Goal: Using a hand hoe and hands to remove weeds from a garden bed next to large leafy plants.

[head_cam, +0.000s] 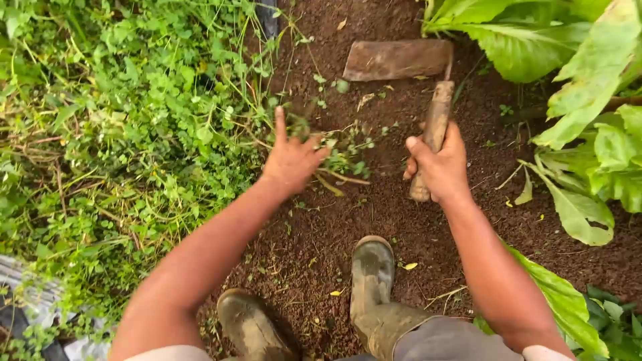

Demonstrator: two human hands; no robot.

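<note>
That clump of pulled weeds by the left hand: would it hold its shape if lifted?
Probably not: the weeds are thin, leafy stems, so they would likely droop and scatter. They look light. The left hand is open beside them; the right hand grips the hoe.

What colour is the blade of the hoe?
Rusty reddish-brown, the hoe blade shows best in the head view.
</note>
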